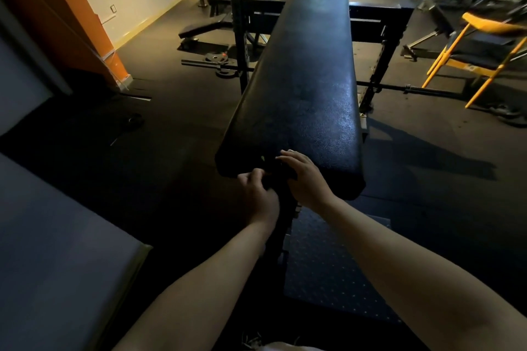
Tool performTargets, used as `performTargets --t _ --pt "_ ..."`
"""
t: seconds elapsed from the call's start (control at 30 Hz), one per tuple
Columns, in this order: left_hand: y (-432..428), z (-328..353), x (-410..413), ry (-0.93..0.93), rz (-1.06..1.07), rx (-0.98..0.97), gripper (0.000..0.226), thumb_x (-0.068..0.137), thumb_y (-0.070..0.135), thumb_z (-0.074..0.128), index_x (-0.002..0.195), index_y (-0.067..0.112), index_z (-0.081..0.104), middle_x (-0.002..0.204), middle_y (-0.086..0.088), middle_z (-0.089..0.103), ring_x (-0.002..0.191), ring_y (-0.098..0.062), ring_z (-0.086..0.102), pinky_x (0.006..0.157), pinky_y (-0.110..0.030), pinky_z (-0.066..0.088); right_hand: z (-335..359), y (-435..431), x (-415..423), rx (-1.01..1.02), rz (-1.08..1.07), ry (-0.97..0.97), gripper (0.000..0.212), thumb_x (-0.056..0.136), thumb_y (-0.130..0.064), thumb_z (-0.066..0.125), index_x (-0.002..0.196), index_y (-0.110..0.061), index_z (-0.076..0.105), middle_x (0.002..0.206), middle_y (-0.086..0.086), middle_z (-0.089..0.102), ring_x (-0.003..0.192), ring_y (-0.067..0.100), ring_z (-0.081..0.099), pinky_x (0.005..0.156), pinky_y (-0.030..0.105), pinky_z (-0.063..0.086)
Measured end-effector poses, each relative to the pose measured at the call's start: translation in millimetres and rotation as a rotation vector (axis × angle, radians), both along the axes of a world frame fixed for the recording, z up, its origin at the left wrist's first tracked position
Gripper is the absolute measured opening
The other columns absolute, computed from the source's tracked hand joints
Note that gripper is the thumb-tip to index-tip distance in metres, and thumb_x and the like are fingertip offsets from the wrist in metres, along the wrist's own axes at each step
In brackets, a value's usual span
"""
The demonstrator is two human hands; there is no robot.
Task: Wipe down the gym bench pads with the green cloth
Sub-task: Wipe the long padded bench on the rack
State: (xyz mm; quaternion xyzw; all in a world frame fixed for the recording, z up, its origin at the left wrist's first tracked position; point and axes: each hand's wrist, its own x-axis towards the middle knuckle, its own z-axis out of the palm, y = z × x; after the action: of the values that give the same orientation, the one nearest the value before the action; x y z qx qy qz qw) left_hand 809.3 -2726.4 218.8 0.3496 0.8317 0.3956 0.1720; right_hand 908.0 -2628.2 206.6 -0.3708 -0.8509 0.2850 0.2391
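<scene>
A long black bench pad (pixel 308 80) runs away from me in dim light. At its near end lies a dark crumpled cloth (pixel 278 170); its colour does not show in this light. My left hand (pixel 258 194) is curled on the cloth's near edge, just below the pad's front left corner. My right hand (pixel 305 177) lies over the cloth's right part with its fingers spread, pressing it against the pad's near edge. The two hands almost touch. Most of the cloth is hidden under them.
A grey padded surface (pixel 57 236) fills the lower left. A black rack frame (pixel 379 23) crosses behind the bench, with a barbell (pixel 216 64) on the floor to its left. A yellow-framed chair (pixel 484 45) stands right. A blue dotted mat (pixel 328 265) lies under the bench.
</scene>
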Motion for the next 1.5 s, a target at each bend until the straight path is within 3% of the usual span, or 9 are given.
performTargets --t 0.13,0.23,0.4,0.47,0.63,0.93,1.1,1.23,1.5 --pt "-6 -2 -28 -0.01 0.114 0.026 0.037 0.091 -0.006 0.052 0.126 0.006 0.057 0.135 -0.02 0.046 0.119 -0.037 0.048 0.095 -0.035 0.041 5 1 2 -0.011 0.003 0.006 0.055 0.081 0.007 0.057 0.131 -0.016 0.063 0.145 0.002 0.053 0.142 0.02 0.037 0.12 0.043 0.027" --pt "-2 -1 -26 -0.048 0.174 0.089 0.036 0.091 -0.001 0.059 0.125 0.011 0.057 0.137 -0.015 0.043 0.122 -0.028 0.049 0.099 -0.032 0.043 3 -2 11 0.092 -0.062 -0.08 0.048 0.088 -0.006 0.059 0.13 -0.027 0.063 0.145 -0.008 0.052 0.142 0.012 0.036 0.121 0.047 0.009" --pt "8 -2 17 0.021 0.027 0.156 0.029 0.089 0.006 0.069 0.117 0.011 0.063 0.125 -0.01 0.041 0.103 -0.014 0.047 0.087 -0.018 0.037 -3 4 63 0.099 -0.376 -0.012 0.03 0.097 -0.025 0.056 0.126 -0.029 0.065 0.136 -0.004 0.054 0.134 0.017 0.039 0.103 0.017 0.006" --pt "12 -7 26 0.045 -0.004 0.14 0.028 0.088 0.008 0.07 0.114 0.012 0.064 0.123 -0.007 0.039 0.101 -0.016 0.049 0.086 -0.025 0.045 -4 11 86 0.124 -0.383 -0.046 0.03 0.098 -0.027 0.055 0.128 -0.029 0.063 0.137 -0.004 0.054 0.134 0.017 0.037 0.098 0.021 0.009" --pt "18 -17 48 0.153 -0.097 0.136 0.03 0.086 0.012 0.072 0.115 0.014 0.065 0.118 -0.005 0.038 0.096 -0.019 0.052 0.083 -0.034 0.055 -5 10 97 0.1 -0.382 0.047 0.032 0.099 -0.018 0.055 0.129 -0.022 0.063 0.139 -0.002 0.058 0.137 0.017 0.042 0.104 0.028 0.021" --pt "21 -13 105 0.226 -0.354 0.087 0.034 0.088 0.003 0.064 0.12 0.015 0.064 0.12 -0.008 0.04 0.097 -0.018 0.051 0.085 -0.028 0.052 -8 12 107 -0.004 -0.319 0.124 0.039 0.095 -0.011 0.059 0.132 -0.023 0.061 0.144 -0.005 0.054 0.142 0.011 0.036 0.115 0.037 0.023" --pt "32 -27 132 0.14 -0.275 0.059 0.032 0.088 0.008 0.064 0.119 0.016 0.063 0.119 -0.007 0.039 0.099 -0.021 0.049 0.088 -0.034 0.051 6 12 124 -0.25 -0.267 0.262 0.048 0.089 0.006 0.061 0.132 -0.014 0.062 0.144 0.001 0.054 0.141 0.01 0.037 0.119 0.035 0.031" --pt "18 -33 107 0.208 -0.317 0.122 0.028 0.086 0.004 0.068 0.111 0.015 0.065 0.116 -0.003 0.039 0.098 -0.016 0.05 0.084 -0.031 0.054 7 11 132 -0.26 -0.221 0.234 0.048 0.089 0.001 0.063 0.135 -0.012 0.059 0.147 0.003 0.051 0.144 0.012 0.034 0.12 0.032 0.027" --pt "29 -23 146 -0.007 -0.11 0.088 0.031 0.092 0.007 0.062 0.123 0.011 0.06 0.126 -0.011 0.041 0.107 -0.023 0.05 0.085 -0.024 0.039 6 10 133 -0.279 -0.203 0.243 0.041 0.094 -0.005 0.059 0.134 -0.012 0.059 0.147 0.003 0.05 0.145 0.013 0.031 0.12 0.032 0.023"
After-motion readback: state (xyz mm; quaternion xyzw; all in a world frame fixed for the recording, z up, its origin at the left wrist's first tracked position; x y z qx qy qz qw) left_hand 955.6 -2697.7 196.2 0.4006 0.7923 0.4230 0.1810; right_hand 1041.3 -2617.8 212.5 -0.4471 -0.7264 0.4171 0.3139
